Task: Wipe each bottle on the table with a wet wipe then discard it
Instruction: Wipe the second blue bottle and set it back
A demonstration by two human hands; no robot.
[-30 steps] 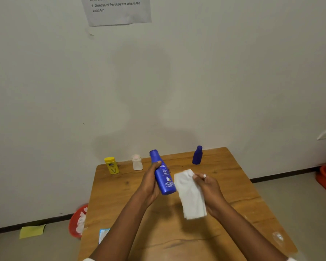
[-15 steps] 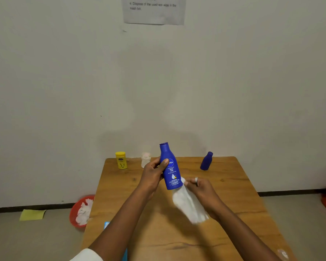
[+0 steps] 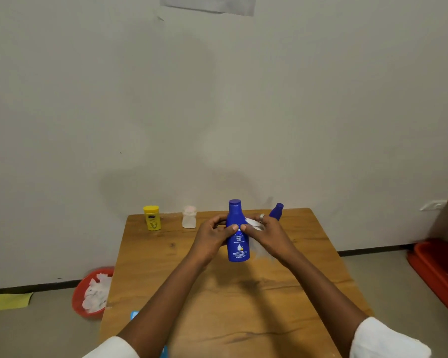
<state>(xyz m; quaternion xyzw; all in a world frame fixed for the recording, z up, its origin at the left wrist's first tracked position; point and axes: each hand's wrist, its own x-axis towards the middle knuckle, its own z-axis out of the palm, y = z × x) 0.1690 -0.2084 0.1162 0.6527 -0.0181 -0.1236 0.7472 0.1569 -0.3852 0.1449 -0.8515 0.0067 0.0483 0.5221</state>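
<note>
A tall blue lotion bottle [image 3: 238, 244] is held upright above the wooden table [image 3: 233, 301]. My left hand [image 3: 212, 239] grips its left side. My right hand [image 3: 265, 235] presses a white wet wipe [image 3: 254, 224] against the bottle's right side; most of the wipe is hidden behind the hand and bottle. At the table's far edge stand a yellow bottle [image 3: 152, 217], a small white bottle [image 3: 189, 216] and a small dark blue bottle [image 3: 276, 210], partly hidden by my right hand.
A red trash bin [image 3: 88, 293] holding used white wipes sits on the floor left of the table. A blue wipe pack [image 3: 135, 315] peeks out at the table's near left edge. A red tub [image 3: 440, 270] lies on the floor at the right. A yellow cloth [image 3: 11, 301] lies far left.
The blue bottle turned from tilted to upright. My right hand brought the hanging wipe up against the bottle's side, so the wipe is now mostly covered.
</note>
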